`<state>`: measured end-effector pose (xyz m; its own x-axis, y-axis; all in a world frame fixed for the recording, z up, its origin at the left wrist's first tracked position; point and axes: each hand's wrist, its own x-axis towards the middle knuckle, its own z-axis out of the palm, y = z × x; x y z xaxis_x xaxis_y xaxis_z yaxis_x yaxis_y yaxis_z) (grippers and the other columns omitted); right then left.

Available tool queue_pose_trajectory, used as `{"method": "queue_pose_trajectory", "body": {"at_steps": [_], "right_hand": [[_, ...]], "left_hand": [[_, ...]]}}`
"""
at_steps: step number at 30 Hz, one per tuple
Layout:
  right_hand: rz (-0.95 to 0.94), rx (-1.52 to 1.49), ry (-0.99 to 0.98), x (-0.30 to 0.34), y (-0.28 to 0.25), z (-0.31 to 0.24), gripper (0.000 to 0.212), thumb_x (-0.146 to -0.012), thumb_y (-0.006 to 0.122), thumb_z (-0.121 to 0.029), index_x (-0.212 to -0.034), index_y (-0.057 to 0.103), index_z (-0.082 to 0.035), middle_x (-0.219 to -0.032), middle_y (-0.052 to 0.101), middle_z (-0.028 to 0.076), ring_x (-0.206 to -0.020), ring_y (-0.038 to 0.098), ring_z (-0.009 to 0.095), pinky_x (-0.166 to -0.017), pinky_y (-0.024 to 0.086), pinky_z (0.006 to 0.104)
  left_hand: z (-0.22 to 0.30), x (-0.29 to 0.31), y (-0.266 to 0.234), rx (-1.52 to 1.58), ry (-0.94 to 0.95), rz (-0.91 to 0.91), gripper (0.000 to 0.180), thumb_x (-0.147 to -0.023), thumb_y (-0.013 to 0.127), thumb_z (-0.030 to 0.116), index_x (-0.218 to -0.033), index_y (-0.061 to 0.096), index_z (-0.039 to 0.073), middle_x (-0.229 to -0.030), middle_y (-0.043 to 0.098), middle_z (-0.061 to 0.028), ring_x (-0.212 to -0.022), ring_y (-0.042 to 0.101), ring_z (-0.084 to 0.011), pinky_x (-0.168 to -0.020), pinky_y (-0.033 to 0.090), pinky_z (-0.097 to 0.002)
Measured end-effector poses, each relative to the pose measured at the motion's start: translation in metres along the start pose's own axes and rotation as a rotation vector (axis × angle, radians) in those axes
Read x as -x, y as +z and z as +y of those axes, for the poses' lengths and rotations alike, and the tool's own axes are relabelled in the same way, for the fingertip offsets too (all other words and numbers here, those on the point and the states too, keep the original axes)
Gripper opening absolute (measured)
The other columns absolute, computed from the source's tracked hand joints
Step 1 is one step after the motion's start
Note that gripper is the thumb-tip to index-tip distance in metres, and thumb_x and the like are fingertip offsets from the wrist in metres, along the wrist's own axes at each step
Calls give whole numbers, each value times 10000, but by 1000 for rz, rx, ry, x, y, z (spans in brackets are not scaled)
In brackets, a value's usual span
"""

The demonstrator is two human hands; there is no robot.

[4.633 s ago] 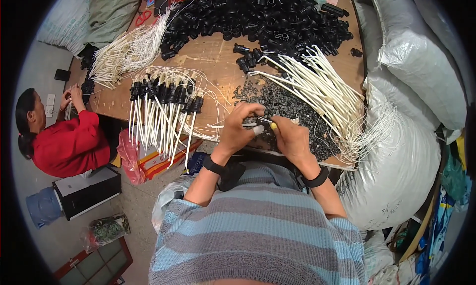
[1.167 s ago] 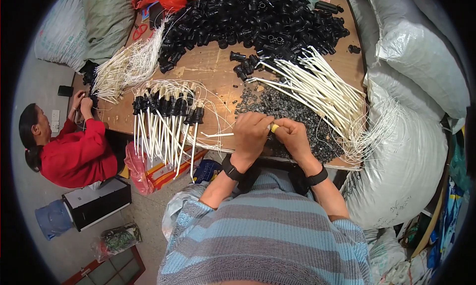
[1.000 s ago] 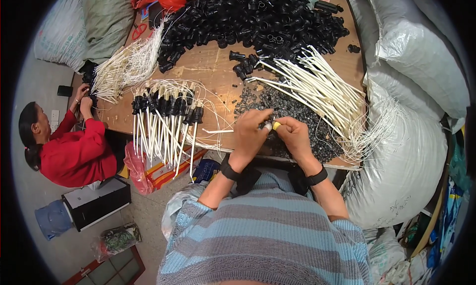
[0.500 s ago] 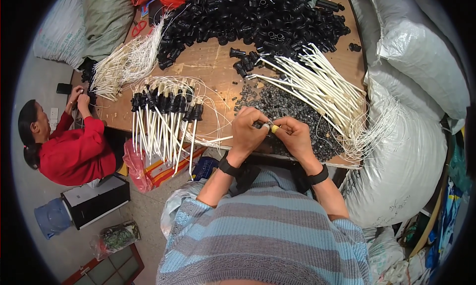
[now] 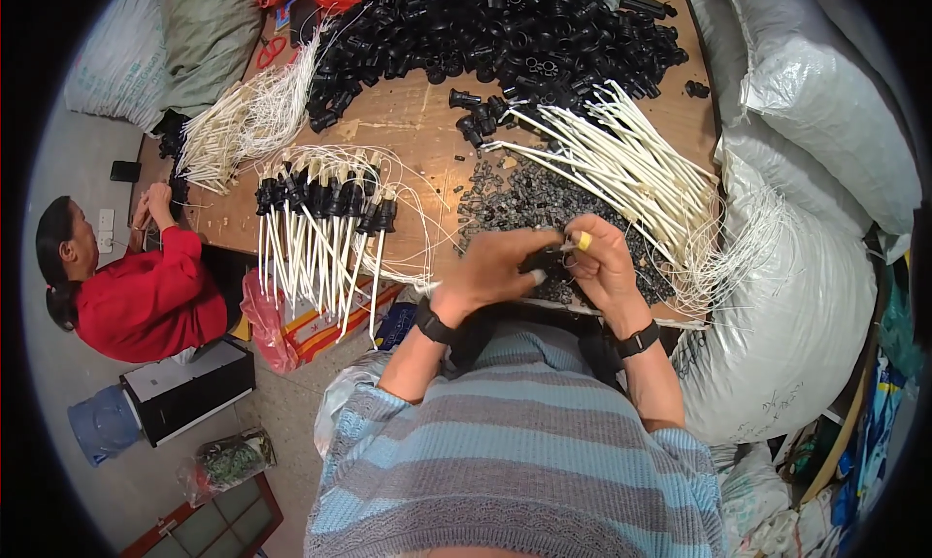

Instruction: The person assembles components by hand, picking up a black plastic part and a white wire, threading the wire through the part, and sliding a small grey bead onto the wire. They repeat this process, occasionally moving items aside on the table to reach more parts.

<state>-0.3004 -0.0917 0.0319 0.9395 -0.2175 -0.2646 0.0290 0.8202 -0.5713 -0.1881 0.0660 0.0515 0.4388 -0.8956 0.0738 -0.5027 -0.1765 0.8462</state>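
Left hand [image 5: 490, 270]: blurred, thumb and fingers apart; we cannot tell what it holds.
Right hand [image 5: 610, 265]: fingers curled narrow at the left's 3 o'clock; we cannot tell what they grip.
Black bits [image 5: 505, 194]: loose on the surface [image 5: 408, 112], beneath the hands and on toward 12 o'clock.
White tubes [image 5: 641, 170]: bundled at our hands' 1 o'clock.
Tubes with sockets [image 5: 320, 204]: rowed at 9 to 10 o'clock, overhanging the edge.
Socket pile [image 5: 485, 34]: at 12 o'clock.
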Motion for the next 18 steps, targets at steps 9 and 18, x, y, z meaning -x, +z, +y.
{"method": "queue_pose_trajectory", "body": {"at_steps": [9,18], "right_hand": [[-182,1740,-622,10,16,-9,428,-715,627,25,-1110,696,-126,-714,620,129,-547,596,289,-490,458,321],[-238,1643,-612,1,7,9,300,-761,657,-20,-1057,697,-50,-700,636,142,-550,609,284,-505,472,329]], "left_hand": [[-6,0,-6,-51,-202,22,304,-730,616,91,-1030,660,100,-792,670,-132,-650,650,-295,-592,504,-361],[-28,12,9,-189,-163,132,233,-717,630,129,-945,676,116,-690,628,-153,-641,621,-336,-569,476,-417]]}}
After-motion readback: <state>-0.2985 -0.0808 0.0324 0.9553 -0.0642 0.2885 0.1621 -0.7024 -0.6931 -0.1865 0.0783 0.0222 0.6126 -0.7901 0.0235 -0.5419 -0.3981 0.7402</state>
